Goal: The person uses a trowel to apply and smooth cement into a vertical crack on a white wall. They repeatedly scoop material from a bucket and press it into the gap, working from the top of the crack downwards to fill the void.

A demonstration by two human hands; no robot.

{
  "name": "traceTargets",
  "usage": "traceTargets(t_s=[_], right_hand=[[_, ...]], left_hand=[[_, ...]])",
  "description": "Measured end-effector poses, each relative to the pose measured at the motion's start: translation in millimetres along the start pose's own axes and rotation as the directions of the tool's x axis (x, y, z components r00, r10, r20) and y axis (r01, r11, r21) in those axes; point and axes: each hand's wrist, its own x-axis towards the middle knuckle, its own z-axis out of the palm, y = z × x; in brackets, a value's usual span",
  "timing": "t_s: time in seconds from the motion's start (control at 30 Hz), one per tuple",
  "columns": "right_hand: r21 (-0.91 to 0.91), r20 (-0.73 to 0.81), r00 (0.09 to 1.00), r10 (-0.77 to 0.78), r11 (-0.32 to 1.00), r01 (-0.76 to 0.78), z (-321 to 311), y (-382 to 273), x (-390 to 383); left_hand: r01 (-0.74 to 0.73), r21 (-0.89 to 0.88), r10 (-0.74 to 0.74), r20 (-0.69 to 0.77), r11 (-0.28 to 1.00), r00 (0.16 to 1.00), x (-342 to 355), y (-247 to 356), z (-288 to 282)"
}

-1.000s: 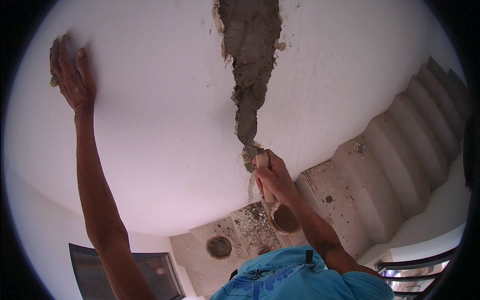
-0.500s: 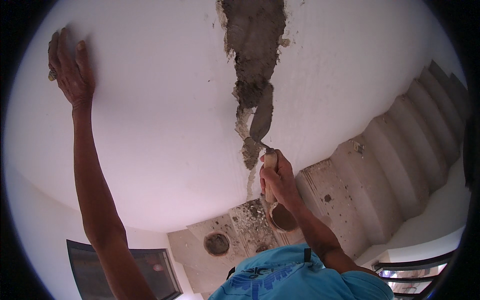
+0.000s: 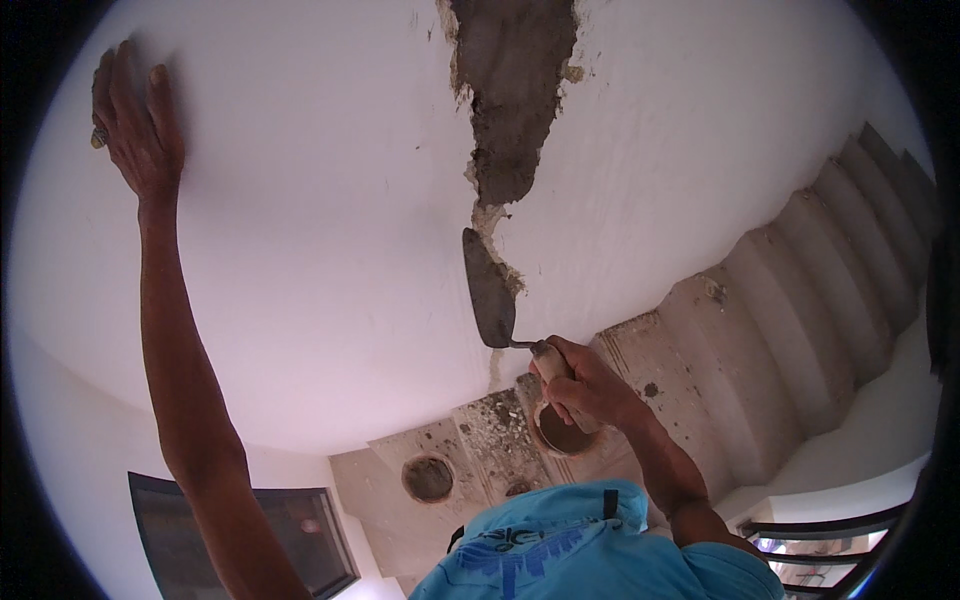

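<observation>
My left hand (image 3: 138, 125) rests flat on the white wall (image 3: 300, 200) at upper left, fingers extended, with a small yellowish thing at its outer finger. My right hand (image 3: 586, 392) grips the wooden handle of a trowel (image 3: 488, 290), its grey blade against the lower part of a ragged vertical patch of grey mortar (image 3: 513, 110). Above the blade, a narrow, lighter rough strip shows between the darker mortar and the blade. A pale streak runs down the wall below.
Concrete stairs (image 3: 780, 330) curve up to the right. Below, two round containers (image 3: 428, 478) of grey mix sit on steps scattered with debris, one partly behind my right hand. A dark-framed window (image 3: 175, 530) is at lower left, dark curved bars (image 3: 820, 525) at lower right.
The trowel has swung down and left from the middle of the mortar patch, and my right hand has moved lower and rightward. My left hand appears slightly higher in the picture, still on the wall.
</observation>
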Motion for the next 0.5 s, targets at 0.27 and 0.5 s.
traceTargets(t_s=[0.27, 0.5], right_hand=[[-0.053, -0.285, 0.946, -0.153, 0.988, 0.144, -10, 27, 8], [-0.533, -0.446, 0.773, -0.451, 0.828, 0.176, -26, 12, 46]], left_hand=[[0.041, -0.01, -0.041, 0.007, 0.999, 0.999, 0, -2, 1], [0.044, 0.026, -0.044, 0.004, 0.999, 0.999, -1, -2, 0]])
